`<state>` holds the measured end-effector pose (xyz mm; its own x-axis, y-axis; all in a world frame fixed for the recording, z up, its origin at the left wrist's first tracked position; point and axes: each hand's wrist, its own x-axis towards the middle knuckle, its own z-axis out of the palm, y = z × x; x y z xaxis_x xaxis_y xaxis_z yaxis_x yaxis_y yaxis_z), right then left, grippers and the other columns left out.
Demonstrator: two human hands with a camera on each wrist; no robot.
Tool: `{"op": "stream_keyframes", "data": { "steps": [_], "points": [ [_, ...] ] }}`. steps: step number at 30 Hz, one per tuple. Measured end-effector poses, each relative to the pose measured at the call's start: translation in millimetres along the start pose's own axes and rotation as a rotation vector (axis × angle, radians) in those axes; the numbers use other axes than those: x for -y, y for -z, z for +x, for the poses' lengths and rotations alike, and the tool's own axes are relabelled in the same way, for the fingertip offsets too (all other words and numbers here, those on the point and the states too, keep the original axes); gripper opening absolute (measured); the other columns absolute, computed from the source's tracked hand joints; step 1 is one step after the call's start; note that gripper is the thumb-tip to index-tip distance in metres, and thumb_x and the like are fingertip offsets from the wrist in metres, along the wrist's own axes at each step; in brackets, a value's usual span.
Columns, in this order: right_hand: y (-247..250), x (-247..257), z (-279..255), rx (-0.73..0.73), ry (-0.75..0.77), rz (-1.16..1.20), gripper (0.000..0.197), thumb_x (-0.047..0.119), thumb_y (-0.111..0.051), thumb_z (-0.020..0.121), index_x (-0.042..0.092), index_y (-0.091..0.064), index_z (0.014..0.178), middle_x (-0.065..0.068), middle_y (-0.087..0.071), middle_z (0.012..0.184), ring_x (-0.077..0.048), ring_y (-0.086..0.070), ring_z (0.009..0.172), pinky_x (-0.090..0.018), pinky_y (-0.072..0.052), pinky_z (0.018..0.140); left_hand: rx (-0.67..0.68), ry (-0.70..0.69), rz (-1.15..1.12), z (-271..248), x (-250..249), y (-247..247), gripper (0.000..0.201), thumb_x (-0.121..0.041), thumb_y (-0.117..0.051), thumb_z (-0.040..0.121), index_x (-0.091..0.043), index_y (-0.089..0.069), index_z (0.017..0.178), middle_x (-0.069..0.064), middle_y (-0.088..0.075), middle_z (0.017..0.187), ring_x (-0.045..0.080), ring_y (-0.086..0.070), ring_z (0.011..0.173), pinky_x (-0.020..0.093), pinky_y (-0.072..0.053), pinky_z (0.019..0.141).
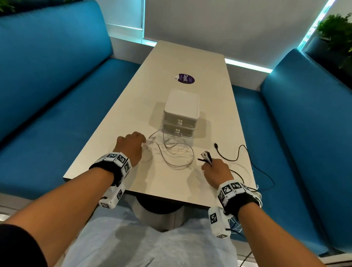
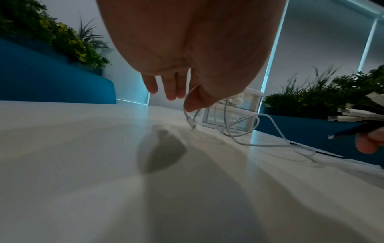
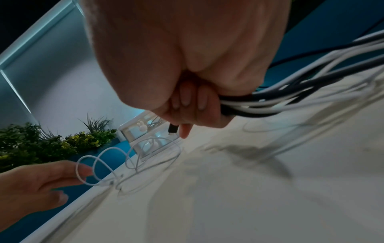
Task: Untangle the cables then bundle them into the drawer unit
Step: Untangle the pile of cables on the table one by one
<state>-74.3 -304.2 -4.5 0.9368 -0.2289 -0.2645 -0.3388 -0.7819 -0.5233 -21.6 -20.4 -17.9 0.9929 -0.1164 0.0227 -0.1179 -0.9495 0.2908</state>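
A white two-drawer unit stands mid-table with both drawers closed. In front of it lies a loose tangle of white cable. My left hand pinches one end of that white cable between thumb and fingers, and the plug dangles just above the table. My right hand grips a bundle of black and white cables. Their plug ends fan out past my fingers, and the tails trail off the table's right edge. A black plug pokes out below the fist.
A black cable snakes over the table right of the unit and off its right edge. A purple round sticker lies beyond the unit. Blue benches flank the table on both sides, with plants behind them.
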Motion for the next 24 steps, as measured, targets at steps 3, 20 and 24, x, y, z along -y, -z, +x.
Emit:
{"op": "stream_keyframes", "data": {
  "steps": [3, 20, 24],
  "points": [
    [-3.0, 0.7, -0.8, 0.037, 0.032, -0.009, 0.032, 0.025, -0.046, 0.096, 0.006, -0.065, 0.113, -0.018, -0.065, 0.114, -0.036, -0.059, 0.106, -0.036, -0.048, 0.088, -0.048, -0.031, -0.008, -4.5, 2.4, 2.7, 0.036, -0.002, -0.038, 0.096, -0.025, -0.059, 0.113, -0.004, -0.069, 0.105, 0.025, -0.059, 0.095, 0.034, -0.033, 0.092],
    [-1.7, 10.4, -10.3, -0.044, 0.203, 0.111, 0.027, 0.023, -0.039, 0.101, 0.017, -0.065, 0.096, -0.001, -0.059, 0.085, -0.022, -0.054, 0.078, -0.028, -0.037, 0.07, 0.307, -0.117, -0.748, -18.7, -90.5, 9.1, 0.021, -0.006, -0.041, 0.088, -0.021, -0.056, 0.091, 0.005, -0.069, 0.067, 0.024, -0.056, 0.052, 0.032, -0.043, 0.054],
    [-3.8, 7.3, -9.8, -0.033, 0.204, 0.095, 0.025, 0.024, -0.041, 0.1, 0.019, -0.065, 0.096, -0.001, -0.059, 0.087, -0.025, -0.056, 0.084, -0.028, -0.038, 0.072, 0.371, -0.076, -0.903, -17.8, -106.6, 9.9, 0.029, -0.002, -0.039, 0.088, -0.008, -0.058, 0.11, 0.007, -0.075, 0.101, 0.026, -0.074, 0.079, 0.03, -0.049, 0.065]
  ]
}}
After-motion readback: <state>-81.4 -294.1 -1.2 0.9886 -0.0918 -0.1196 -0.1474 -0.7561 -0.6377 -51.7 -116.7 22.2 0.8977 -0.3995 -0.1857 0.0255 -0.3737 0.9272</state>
